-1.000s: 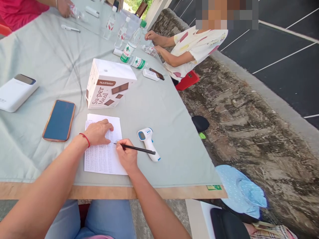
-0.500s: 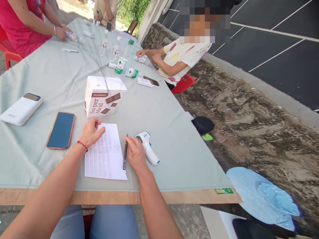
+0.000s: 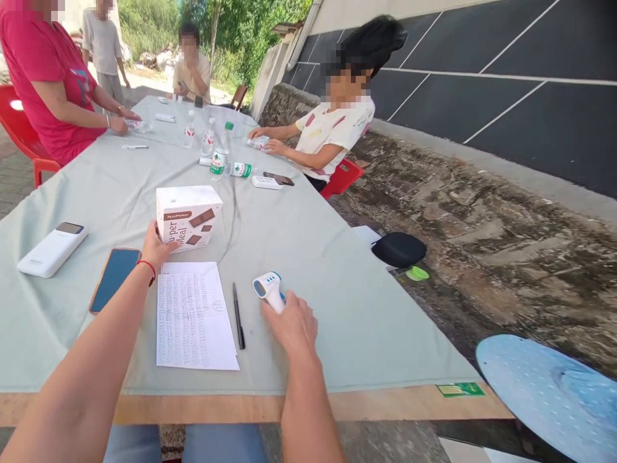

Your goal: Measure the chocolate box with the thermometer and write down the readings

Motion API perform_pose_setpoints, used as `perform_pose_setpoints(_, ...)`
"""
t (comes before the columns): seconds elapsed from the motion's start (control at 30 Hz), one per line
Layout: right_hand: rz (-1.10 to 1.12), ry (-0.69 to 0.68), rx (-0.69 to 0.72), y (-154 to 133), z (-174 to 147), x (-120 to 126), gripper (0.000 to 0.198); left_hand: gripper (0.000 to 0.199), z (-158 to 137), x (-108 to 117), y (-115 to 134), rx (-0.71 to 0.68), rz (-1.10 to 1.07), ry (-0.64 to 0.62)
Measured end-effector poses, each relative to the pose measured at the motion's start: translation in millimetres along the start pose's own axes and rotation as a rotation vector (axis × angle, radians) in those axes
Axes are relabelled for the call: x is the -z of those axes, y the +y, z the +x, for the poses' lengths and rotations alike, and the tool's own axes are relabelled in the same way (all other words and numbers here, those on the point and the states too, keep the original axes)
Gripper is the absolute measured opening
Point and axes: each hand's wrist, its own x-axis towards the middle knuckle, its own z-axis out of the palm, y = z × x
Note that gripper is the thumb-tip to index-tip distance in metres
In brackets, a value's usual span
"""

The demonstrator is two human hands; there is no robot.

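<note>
Head view: with the paper [image 3: 183, 315] as the middle of the clock, the box [image 3: 186, 225] stands upright at 12 o'clock, just beyond the sheet's far edge. The left hand [image 3: 158, 245] grips its lower near-left corner, thumb on the printed front and fingers along the left side. The right hand [image 3: 295, 325] is wrapped round the handle of the thermometer [image 3: 268, 287], which lies between 2 and 3 o'clock with its head towards 11 o'clock. Whether the thermometer touches the counter [image 3: 366, 321] is hard to tell.

Handwritten rows cover much of the paper. The pen [image 3: 238, 315] lies just beside it at 3 o'clock, apart from both hands. At 10 o'clock lies the phone [image 3: 113, 280], partly covered by the left forearm, and farther out the same way is the power bank [image 3: 53, 251]. A green-capped bottle [image 3: 220, 157] stands between 12 and 1 o'clock, past the box, with a second bottle [image 3: 241, 169] on its side next to it. A person in a patterned top [image 3: 332, 138] sits between 1 and 2 o'clock, by the counter's edge.
</note>
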Motion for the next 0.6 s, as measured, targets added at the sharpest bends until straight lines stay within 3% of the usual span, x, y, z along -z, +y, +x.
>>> perform_pose_setpoints(0.13, 0.013, -0.162, -0.02, -1.3, 3.2, 6.4, 0.037, 0.064, -11.4, 7.7, 21.2, -0.055, 0.143, 0.03)
perform_pose_setpoints(0.2, 0.122, -0.171, -0.056, -5.0, 3.4, 9.9, 0.035, 0.063, -26.0, 8.5, 30.3, -0.072, 0.078, 0.016)
perform_pose_setpoints(0.3, 0.52, -0.085, -0.071, -17.1, -5.1, 17.2, 0.036, 0.057, -53.7, 5.5, 31.8, -0.026, -0.116, -0.035)
perform_pose_setpoints(0.37, 0.857, -0.086, -0.006, -30.5, -18.8, 22.5, 0.034, 0.054, -69.7, 3.0, 23.8, -0.052, -0.102, -0.026)
perform_pose_setpoints(0.47, 1.235, -0.338, 0.155, -56.0, -46.8, 27.2, 0.028, 0.049, -82.3, 1.2, 6.9, -0.131, 0.126, -0.004)
perform_pose_setpoints(0.53, 1.345, -0.506, 0.168, -73.2, -63.9, 26.5, 0.026, 0.048, -83.9, 1.2, -1.5, -0.136, 0.24, -0.016)
perform_pose_setpoints(0.6, 1.397, -0.54, 0.125, -87.8, -75.3, 22.6, 0.026, 0.048, -83.1, 1.4, -5.4, -0.114, 0.278, -0.037)
